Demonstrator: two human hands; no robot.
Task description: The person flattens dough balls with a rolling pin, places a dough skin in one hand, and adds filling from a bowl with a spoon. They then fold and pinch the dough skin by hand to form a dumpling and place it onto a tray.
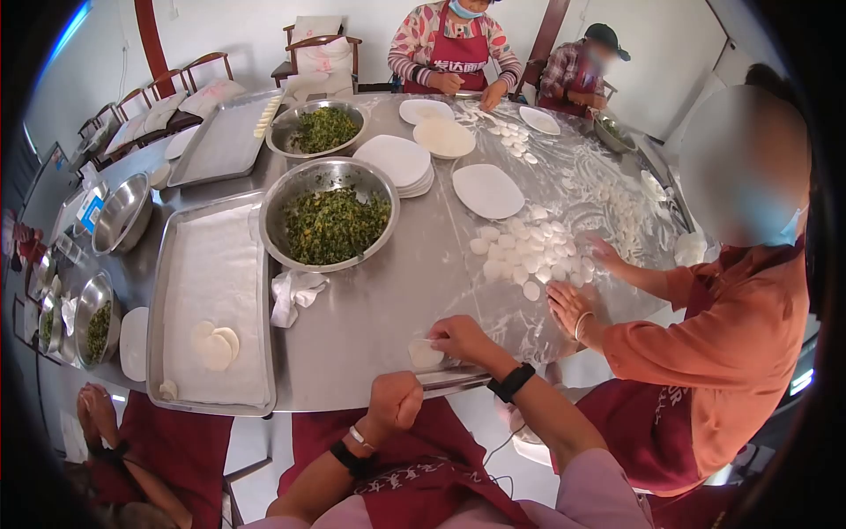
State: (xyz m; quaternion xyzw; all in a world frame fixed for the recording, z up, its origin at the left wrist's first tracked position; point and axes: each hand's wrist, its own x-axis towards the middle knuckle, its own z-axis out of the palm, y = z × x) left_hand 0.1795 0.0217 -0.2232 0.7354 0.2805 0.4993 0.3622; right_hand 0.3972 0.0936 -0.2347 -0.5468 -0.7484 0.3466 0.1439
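Note:
A round white dough wrapper [426, 354] lies at the near edge of the steel table, and my right hand [463, 339] pinches its right side between the fingertips. My left hand [394, 403] is closed in a fist just left of it, over the table's edge; what it holds, if anything, is hidden. Left of my hands stands a lined metal tray [207, 291] with a few dough wrappers [218, 348] and a small folded piece [168, 389]. A steel bowl of chopped green filling [335, 220] is beyond my hands, beside a crumpled white cloth [295, 295].
A co-worker on the right has both hands [573, 304] by a pile of small dough discs [529, 251]. Flour covers the table's right side. White plates [392, 163], a second filling bowl [322, 130] and another tray [225, 137] stand farther back. More people work around the table.

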